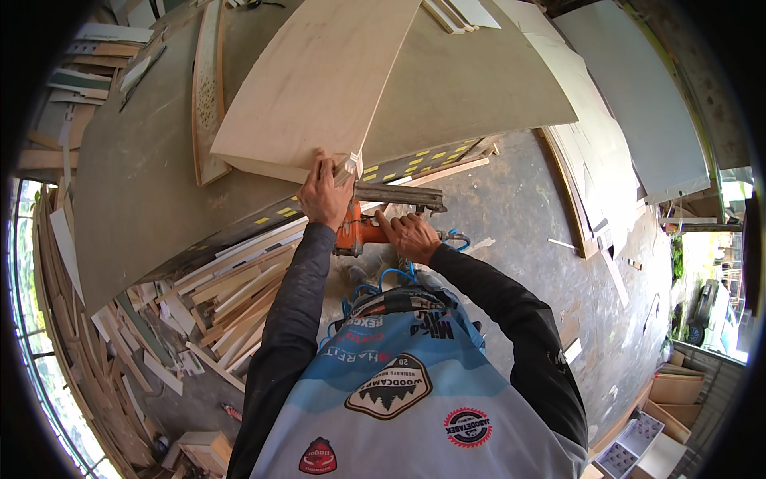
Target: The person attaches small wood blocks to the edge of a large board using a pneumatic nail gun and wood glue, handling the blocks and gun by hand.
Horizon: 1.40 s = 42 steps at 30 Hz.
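Note:
A long pale plywood panel (319, 72) with a framed edge lies on the worktable, its near end overhanging toward me. My left hand (325, 193) is closed round its near right corner, where small wood strip ends (346, 168) show by the fingers. Just right of that corner is an orange air nailer (349, 230) with a dark magazine pointing right. My right hand (411, 238) grips the nailer's handle. Its nose lies close to the panel's corner, partly hidden by my left hand; whether it touches the wood I cannot tell. A blue air hose (456, 238) trails from the handle.
The worktable (152, 207) has a yellow-and-black striped edge. A narrow board (209, 96) lies left of the panel. Offcuts (247, 295) pile under the table and along the left. Large white sheets (586, 144) stand at the right. Drawer-like boxes (638, 435) sit at lower right.

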Available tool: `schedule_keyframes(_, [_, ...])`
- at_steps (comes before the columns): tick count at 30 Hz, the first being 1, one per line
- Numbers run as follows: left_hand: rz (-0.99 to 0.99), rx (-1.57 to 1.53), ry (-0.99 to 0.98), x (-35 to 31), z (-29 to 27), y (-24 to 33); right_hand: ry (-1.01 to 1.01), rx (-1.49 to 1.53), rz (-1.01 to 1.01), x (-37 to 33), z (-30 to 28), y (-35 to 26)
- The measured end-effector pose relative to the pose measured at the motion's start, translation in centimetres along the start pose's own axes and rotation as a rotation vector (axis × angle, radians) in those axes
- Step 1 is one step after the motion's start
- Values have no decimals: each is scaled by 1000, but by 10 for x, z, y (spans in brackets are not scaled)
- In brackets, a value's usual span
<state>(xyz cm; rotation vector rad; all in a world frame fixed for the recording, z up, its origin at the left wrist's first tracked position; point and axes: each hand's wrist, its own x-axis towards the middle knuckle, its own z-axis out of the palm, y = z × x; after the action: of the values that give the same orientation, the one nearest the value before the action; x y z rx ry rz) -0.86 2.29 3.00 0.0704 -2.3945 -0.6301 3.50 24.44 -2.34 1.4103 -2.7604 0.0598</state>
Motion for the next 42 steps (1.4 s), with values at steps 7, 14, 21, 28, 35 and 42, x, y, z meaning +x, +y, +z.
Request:
schedule_keyframes(7, [-21,31,-27,-2,2,-4,-42,85,26,-8,-11,-6])
schedule_keyframes(14, [9,-45,-4,6,-10,-1,-9,86,59,-9,-36,-11])
schedule_keyframes(21, [-141,159,-179,22,-16,22,9,106,94,-9,-46,-13])
schedule_keyframes(28, [-30,161,-63,11,-8,2,130,93,61,-12,-35,-15])
schedule_keyframes(35, [-46,135,-119,14,-11,5,21,106,60,-11,-40,-14])
schedule_keyframes(42, [-42,115,-102,13,-9,2,21,120,64,-8,-42,-14])
